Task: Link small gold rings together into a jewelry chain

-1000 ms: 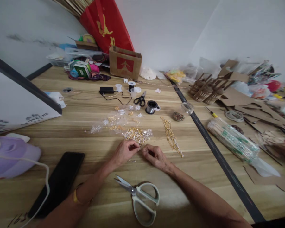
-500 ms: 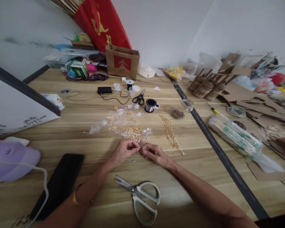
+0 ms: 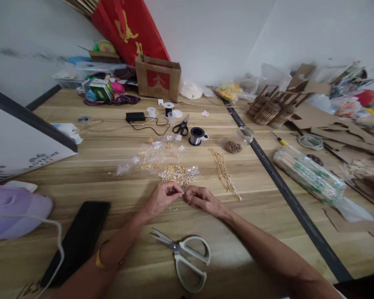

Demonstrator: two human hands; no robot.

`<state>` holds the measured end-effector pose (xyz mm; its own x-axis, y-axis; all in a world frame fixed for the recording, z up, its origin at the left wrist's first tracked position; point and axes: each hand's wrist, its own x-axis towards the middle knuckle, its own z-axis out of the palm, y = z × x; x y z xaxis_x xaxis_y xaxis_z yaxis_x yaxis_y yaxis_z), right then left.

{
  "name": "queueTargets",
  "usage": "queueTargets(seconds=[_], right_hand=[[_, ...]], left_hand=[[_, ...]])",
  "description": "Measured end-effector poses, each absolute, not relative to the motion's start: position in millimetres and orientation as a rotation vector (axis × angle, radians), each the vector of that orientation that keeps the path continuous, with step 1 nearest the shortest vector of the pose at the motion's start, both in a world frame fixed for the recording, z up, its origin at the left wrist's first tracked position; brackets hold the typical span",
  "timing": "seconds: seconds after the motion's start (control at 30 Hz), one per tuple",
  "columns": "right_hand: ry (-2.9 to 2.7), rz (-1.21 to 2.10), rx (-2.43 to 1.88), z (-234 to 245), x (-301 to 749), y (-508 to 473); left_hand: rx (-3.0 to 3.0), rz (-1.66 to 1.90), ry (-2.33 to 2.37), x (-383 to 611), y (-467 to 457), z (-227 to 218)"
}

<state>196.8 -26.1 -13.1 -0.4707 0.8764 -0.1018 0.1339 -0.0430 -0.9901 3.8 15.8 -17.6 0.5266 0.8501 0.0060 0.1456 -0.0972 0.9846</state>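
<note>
We view a person's two hands meeting over the near middle of a wooden desk (image 3: 134,274). The left hand (image 3: 163,198) pinches a tiny silvery piece (image 3: 183,192) between thumb and forefinger, just nearer than a glittering pile (image 3: 175,174) of gold and silver findings. The right hand (image 3: 205,201) lies just beside it with fingers curled and closed, its tips close to the piece; we cannot tell whether they also grip it.

Near the left hand we find a short chain (image 3: 173,209) lying loose on the desk. To the right of the pile, well apart from the fingers, lie several gold chains (image 3: 222,172), stretched out roughly from far to near. Nearest us, between the forearms, rest white-handled scissors (image 3: 175,248) with blades slightly parted, pointing far and left. A black phone (image 3: 77,236) lies at near left, crossed by a white cord (image 3: 60,236).

Beyond the pile we note a wire spool (image 3: 197,137), with black scissors (image 3: 181,127) just to its left. Farther right stand a dish (image 3: 233,146) of small mixed-colour beads and, beyond it, woven baskets (image 3: 264,109). At the far edge we see a brown paper bag (image 3: 158,79) in front of a larger red bag (image 3: 129,31).
</note>
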Motion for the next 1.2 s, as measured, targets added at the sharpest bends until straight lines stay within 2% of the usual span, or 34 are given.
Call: queueTargets(seconds=[1.2], right_hand=[[-1.571, 1.586, -1.092, -8.0, 194.9, -25.3]], left_hand=[[1.665, 0.817, 0.862, 6.8, 10.9, -13.7]])
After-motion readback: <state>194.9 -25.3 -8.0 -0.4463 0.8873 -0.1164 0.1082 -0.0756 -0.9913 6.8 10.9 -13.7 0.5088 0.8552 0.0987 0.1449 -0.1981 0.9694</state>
